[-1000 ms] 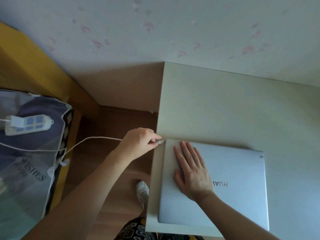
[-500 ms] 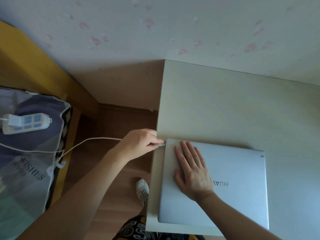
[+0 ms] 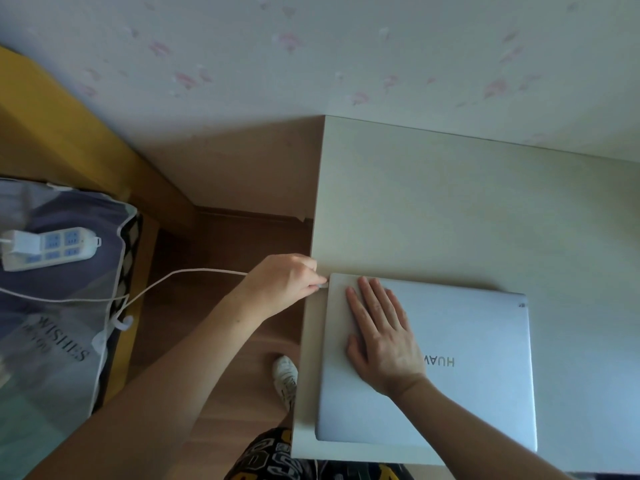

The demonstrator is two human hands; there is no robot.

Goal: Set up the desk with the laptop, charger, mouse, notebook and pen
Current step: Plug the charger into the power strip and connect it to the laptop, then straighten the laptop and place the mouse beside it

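Note:
A closed silver laptop (image 3: 478,368) lies on the pale desk (image 3: 433,202) near its front left corner. My right hand (image 3: 381,337) rests flat on the lid, fingers spread. My left hand (image 3: 284,282) pinches the plug of the white charger cable (image 3: 194,273) against the laptop's far left corner. The cable runs left to a white charger brick (image 3: 22,242) plugged into a white power strip (image 3: 52,247). No mouse, notebook or pen is in view.
The power strip lies on a purple and grey bedcover (image 3: 59,323) at the left, beside a yellow wooden bed frame (image 3: 62,133). Brown floor with my white shoe (image 3: 285,375) shows between bed and desk. A wall with pink marks stands behind the desk.
My left hand has pushed the cable plug slightly closer to the laptop's left edge. The right hand stays flat on the lid.

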